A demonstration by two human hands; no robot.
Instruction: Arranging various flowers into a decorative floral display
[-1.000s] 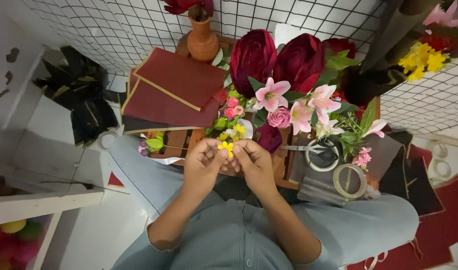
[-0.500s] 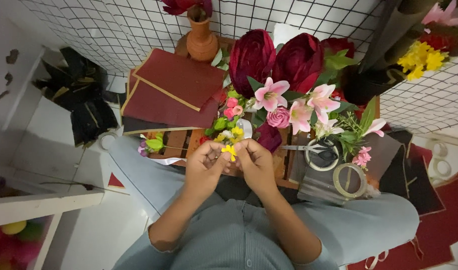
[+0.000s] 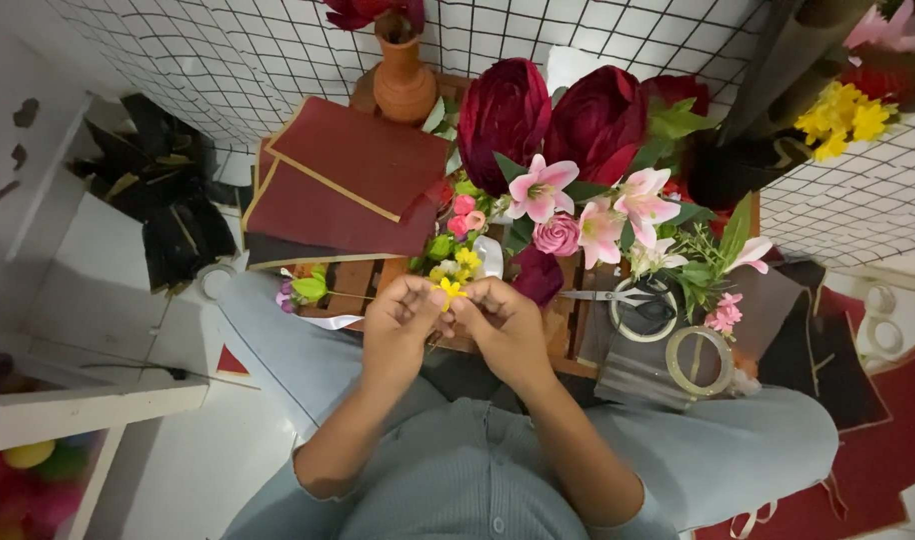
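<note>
My left hand (image 3: 403,328) and my right hand (image 3: 505,322) meet over my lap, fingertips pinched together on a small yellow artificial flower (image 3: 450,291). Just beyond my fingers lies a cluster of small pink, green and yellow blossoms (image 3: 456,245) on a low wooden crate (image 3: 350,283). Pink lilies (image 3: 583,205) and large dark red peonies (image 3: 553,115) stand behind them. Scissors (image 3: 618,298) lie to the right of my right hand.
Dark red wrapping sheets (image 3: 343,185) rest at the left of the crate, a terracotta vase (image 3: 403,80) behind them. Two clear tape rolls (image 3: 700,360) lie at the right. A wire grid panel (image 3: 228,55) stands at the back, black wrapping (image 3: 173,205) at the left.
The two hands stay together on the yellow flower with only slight finger movement. Nothing else has moved.
</note>
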